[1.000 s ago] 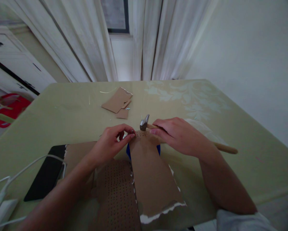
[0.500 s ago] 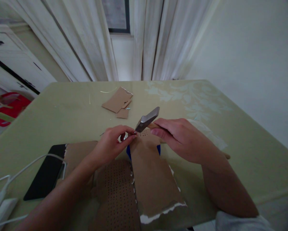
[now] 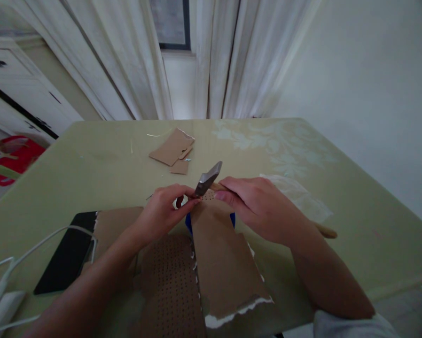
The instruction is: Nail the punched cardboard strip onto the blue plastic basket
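Note:
My right hand [image 3: 258, 206] grips a small hammer by its wooden handle, whose end [image 3: 326, 231] sticks out past my wrist. The metal head [image 3: 207, 178] hangs just above the far end of a brown cardboard strip [image 3: 221, 263]. My left hand [image 3: 161, 211] pinches something small, too small to make out, at the strip's far left corner, right under the hammer head. The strip lies over a blue object [image 3: 187, 223]. A second cardboard piece dotted with holes [image 3: 168, 281] lies beside it, toward me.
A black phone [image 3: 68, 251] and a white cable [image 3: 27, 253] with a charger [image 3: 1, 307] lie at the left on the green table [image 3: 101, 169]. Cardboard scraps [image 3: 172, 148] sit further back. A clear plastic sheet [image 3: 299, 195] lies at the right. Curtains hang behind.
The hammer head rose from the cardboard half a second ago and has now come down lower, closer to my left fingertips. My left hand has stayed in place.

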Available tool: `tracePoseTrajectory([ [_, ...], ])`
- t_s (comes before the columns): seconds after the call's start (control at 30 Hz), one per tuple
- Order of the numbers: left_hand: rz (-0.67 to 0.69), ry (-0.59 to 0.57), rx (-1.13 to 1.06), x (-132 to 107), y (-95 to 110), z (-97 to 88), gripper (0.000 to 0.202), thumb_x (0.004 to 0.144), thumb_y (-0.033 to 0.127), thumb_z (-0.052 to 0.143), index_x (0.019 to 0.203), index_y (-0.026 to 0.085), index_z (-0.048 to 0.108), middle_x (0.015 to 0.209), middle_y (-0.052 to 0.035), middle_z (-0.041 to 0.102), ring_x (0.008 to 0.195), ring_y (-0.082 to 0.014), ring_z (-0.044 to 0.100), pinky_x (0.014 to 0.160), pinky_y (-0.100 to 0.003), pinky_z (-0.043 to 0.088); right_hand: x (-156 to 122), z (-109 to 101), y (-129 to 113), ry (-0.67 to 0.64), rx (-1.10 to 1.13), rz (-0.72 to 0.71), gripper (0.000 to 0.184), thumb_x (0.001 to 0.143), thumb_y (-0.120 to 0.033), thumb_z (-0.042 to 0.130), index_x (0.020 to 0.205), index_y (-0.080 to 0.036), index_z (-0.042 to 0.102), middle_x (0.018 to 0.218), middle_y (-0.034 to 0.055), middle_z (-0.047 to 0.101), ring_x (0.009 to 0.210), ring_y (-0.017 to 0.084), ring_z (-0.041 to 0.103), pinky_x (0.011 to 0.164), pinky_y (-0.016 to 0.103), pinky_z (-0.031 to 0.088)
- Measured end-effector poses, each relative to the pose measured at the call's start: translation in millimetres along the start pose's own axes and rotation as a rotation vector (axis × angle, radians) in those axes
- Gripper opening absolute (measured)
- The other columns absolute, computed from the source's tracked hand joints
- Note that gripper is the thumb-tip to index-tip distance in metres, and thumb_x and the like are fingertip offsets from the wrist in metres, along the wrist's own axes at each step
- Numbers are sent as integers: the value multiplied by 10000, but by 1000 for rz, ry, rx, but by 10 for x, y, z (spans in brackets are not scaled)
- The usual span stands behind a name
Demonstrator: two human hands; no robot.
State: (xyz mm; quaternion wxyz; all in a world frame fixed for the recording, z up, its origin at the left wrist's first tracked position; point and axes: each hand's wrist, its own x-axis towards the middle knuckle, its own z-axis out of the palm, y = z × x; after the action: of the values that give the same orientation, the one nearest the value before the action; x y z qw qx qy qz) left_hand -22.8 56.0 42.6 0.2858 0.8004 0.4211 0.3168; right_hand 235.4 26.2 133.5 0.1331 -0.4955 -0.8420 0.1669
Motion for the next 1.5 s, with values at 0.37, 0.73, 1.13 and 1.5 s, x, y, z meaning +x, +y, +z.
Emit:
tracePoseTrajectory([
  [0.37,-5,-5,3,-3,-4,23,171,1017,334,713,1029,212,831,891,-9,815,693,-139,653,682,-261,506,-35,10,-28,35,-27,15,329,1192,-384,494,1002,-195,686,879,38,748,744,186,614,717,344,298],
  [0.73,1,-6,-4,21,1,29,171,1015,340,711,981,217,824,818,10,780,615,-119,565,651,-249,476,-11,49,-19,47,-8,-6,313,1198,-385,489,1070,-193,700,955,52,781,807,202,670,724,346,315],
  [1.13,-8,-21,8,24,-50,41,174,1011,340,703,956,212,807,753,19,709,623,-129,533,661,-262,465,5,80,-28,-35,-96,8,367,1203,-390,464,1007,-186,697,889,55,760,746,191,629,695,352,277],
  [1.5,14,-61,-63,46,-61,76,136,1006,285,706,934,215,797,1015,-50,750,864,-183,660,756,-294,512,42,100,-16,-83,-144,-8,394,1202,-390,470,960,-178,697,868,62,760,727,188,621,693,352,274],
])
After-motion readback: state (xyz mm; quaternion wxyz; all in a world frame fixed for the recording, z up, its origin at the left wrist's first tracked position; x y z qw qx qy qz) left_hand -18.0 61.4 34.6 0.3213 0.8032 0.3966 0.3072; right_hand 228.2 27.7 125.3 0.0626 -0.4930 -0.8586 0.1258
